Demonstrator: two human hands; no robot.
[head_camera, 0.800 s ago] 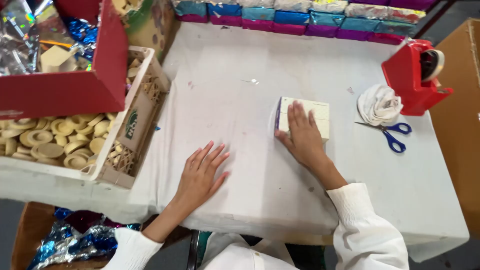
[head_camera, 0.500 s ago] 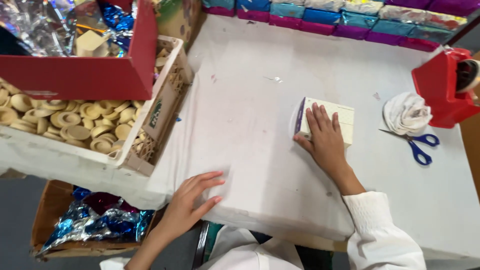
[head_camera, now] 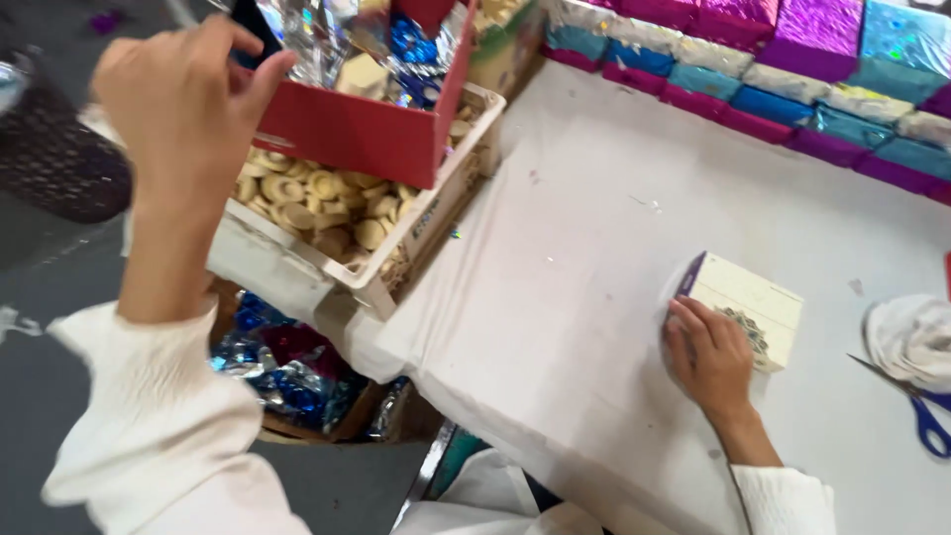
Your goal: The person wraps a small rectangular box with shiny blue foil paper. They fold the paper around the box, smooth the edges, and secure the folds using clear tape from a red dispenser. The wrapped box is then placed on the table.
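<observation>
A white cloth-covered table [head_camera: 594,297] fills the middle of the view, its near edge running diagonally from lower centre up toward the left. Most of its surface between that edge and the far side lies bare. Along the far edge runs a row of foil-wrapped boxes [head_camera: 792,89] in purple, blue, pink and silver. On the right of the table sits a small cream box [head_camera: 758,302] with a dark purple side; the person's right hand [head_camera: 708,357] rests flat on its near end, fingers spread and pressing down rather than gripping, wrist and white sleeve coming in from the lower right. Just right of the box lie a bunched white cloth [head_camera: 911,337] and blue-handled scissors [head_camera: 926,421]. The left hand [head_camera: 183,99] is raised high at upper left, forearm upright, thumb and fingers curled loosely toward each other, holding nothing that can be seen. It hovers beside a red cardboard box [head_camera: 367,134] of crumpled shiny foil, which stands on a shallow tray of pale round biscuits [head_camera: 307,203] off the table's left corner. Below, on the floor, a carton holds blue and silver foil scraps [head_camera: 287,376].
</observation>
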